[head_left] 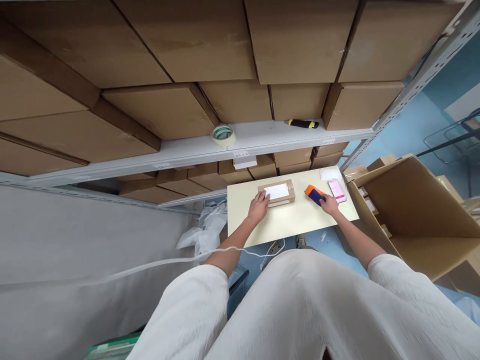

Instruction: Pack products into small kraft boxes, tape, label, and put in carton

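Note:
A small cardboard box [291, 190] with a white label [276, 191] on its top lies on a cream-coloured table [258, 227]. My left hand [258, 205] holds the box at its near left corner, fingers over the label's edge. To the right, my right hand [329, 204] is closed around an orange and dark blue handheld device [314, 195], which points toward the box but stays apart from it. The exact kind of device cannot be made out. Just right of it lies a phone with a pink and white screen [338, 191].
Shelves of cardboard boxes [300, 40] rise behind the table. A roll of tape [224, 135] and a yellow-black utility knife [302, 123] lie on the shelf edge. A large open carton [423, 200] stands at right. A white cable [161, 262] crosses at left, near plastic bags [210, 227].

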The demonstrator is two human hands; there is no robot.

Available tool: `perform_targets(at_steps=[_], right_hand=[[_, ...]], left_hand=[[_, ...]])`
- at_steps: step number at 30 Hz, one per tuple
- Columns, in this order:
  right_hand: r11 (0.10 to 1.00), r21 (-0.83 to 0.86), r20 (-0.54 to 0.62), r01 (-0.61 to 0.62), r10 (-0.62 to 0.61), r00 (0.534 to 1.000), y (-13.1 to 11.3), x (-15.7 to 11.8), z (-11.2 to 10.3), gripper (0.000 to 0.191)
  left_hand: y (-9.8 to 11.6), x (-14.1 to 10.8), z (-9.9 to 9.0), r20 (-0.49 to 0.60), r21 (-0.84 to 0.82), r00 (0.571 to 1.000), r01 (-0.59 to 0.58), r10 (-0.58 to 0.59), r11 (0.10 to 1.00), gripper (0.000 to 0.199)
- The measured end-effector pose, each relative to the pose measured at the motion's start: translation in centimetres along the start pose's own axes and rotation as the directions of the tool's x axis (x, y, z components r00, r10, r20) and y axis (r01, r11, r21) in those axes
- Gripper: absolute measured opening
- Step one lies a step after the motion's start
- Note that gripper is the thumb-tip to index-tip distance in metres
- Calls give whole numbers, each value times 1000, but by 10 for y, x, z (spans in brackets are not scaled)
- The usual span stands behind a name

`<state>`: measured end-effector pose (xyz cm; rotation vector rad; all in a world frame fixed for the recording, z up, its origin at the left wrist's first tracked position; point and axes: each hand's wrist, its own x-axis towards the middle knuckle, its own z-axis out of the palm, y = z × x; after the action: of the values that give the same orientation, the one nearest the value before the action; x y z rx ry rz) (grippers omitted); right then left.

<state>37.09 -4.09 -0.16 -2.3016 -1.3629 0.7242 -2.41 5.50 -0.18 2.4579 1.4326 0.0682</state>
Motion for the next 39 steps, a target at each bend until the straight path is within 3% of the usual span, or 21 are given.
perform_targets(at_steps=[5, 8, 13, 17, 20, 23, 28, 35, 39], right_hand=[[961, 262, 172, 91, -139, 975, -47, 20, -43, 40], [916, 383, 268, 117, -232, 935, -87, 32, -55, 40], [921, 370, 389, 125, -276, 879, -146, 46, -41, 29], [934, 338, 497, 113, -279, 822, -175, 49, -22, 35], [923, 280, 535, 262, -377, 756, -188, 48, -12, 45], [898, 182, 522, 401, -433, 734, -196, 49, -5, 53], [879, 160, 547, 449, -457, 702, -201, 58, -1, 52], [801, 6, 467, 598, -531, 707, -203, 67, 2, 49], [777, -47, 461, 628, -541, 703, -204, 65, 6, 48]], left_hand=[[0, 0, 1, -17, -33, 1000, -2, 1, 999, 50], [0, 0, 1, -28, -74, 1000, 2, -5, 997, 50], [-2, 0, 1, -39, -115, 999, -5, 1, 993, 50], [-5, -1, 2, -16, -114, 1000, -19, 17, 993, 54], [-6, -2, 2, -17, -128, 1000, -15, 13, 992, 58], [-7, -2, 2, -22, -141, 1000, -16, 13, 990, 61], [-8, -3, 2, -19, -147, 1000, -20, 17, 989, 62], [-10, -4, 1, -34, -189, 999, -25, 18, 982, 57], [-14, 2, -9, -83, -360, 996, 9, -42, 933, 45]])
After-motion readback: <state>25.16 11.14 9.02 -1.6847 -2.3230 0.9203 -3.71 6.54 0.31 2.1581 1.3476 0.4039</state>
